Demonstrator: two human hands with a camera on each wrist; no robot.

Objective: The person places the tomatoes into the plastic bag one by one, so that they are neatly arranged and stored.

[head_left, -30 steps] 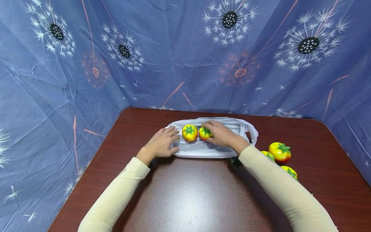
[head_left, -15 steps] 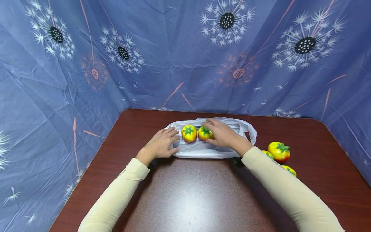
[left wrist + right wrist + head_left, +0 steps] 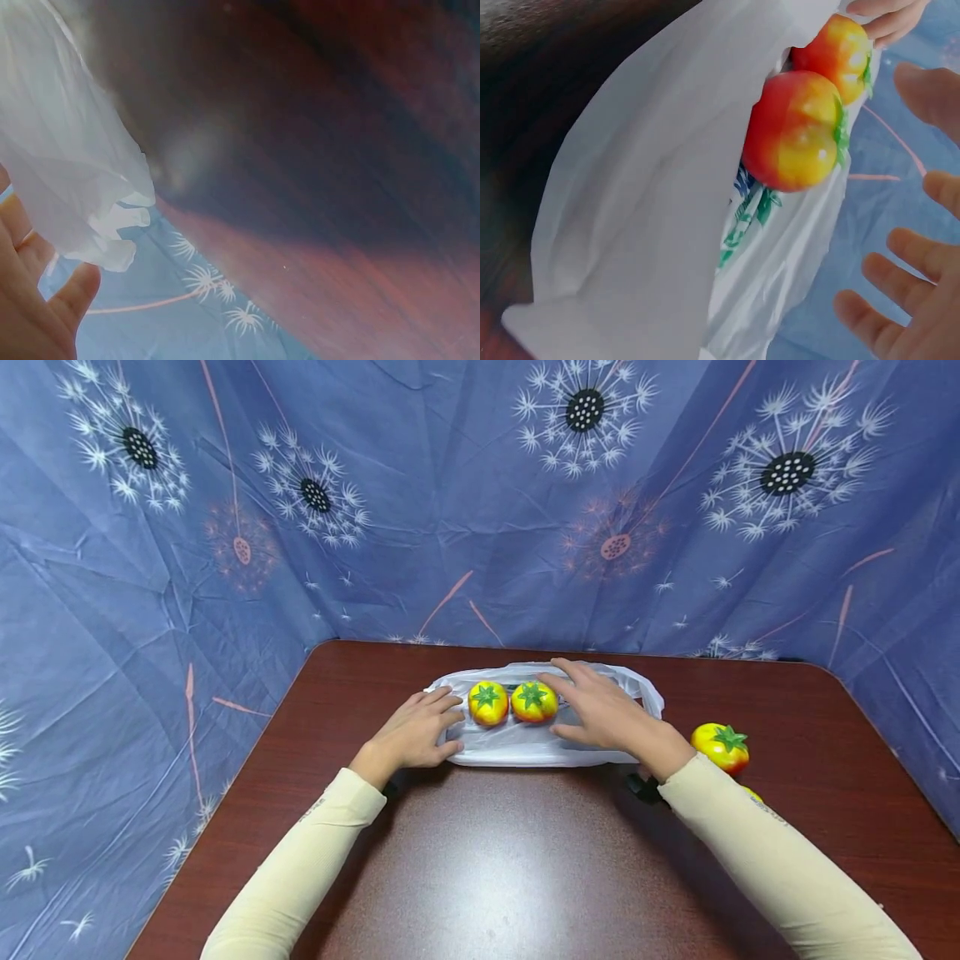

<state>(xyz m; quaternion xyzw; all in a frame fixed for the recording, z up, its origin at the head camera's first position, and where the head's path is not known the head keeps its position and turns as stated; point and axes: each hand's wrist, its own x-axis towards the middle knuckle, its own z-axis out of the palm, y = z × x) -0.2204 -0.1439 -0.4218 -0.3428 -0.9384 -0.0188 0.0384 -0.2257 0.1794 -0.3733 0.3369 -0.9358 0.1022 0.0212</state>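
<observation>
Two yellow-and-red tomatoes with green star-shaped tops lie side by side in the mouth of a white plastic bag [image 3: 517,753]. The left tomato [image 3: 488,704] is near my left hand [image 3: 411,731], which rests with spread fingers at the bag's left end. My right hand [image 3: 606,710] hovers just right of the second tomato [image 3: 534,702], fingers spread and holding nothing. From the right wrist view, a gap shows between my fingers [image 3: 907,255] and the nearer tomato [image 3: 795,131]. In the left wrist view, the bag's edge [image 3: 82,150] lies beside my hand.
More tomatoes [image 3: 720,747] lie on the brown table [image 3: 480,852] to the right, partly hidden by my right sleeve [image 3: 780,852]. A blue dandelion-print cloth [image 3: 465,527] hangs behind the table and along its left side.
My right hand has let go of the second tomato and moved right, away from it. That tomato stays in the bag. My left hand has hardly moved.
</observation>
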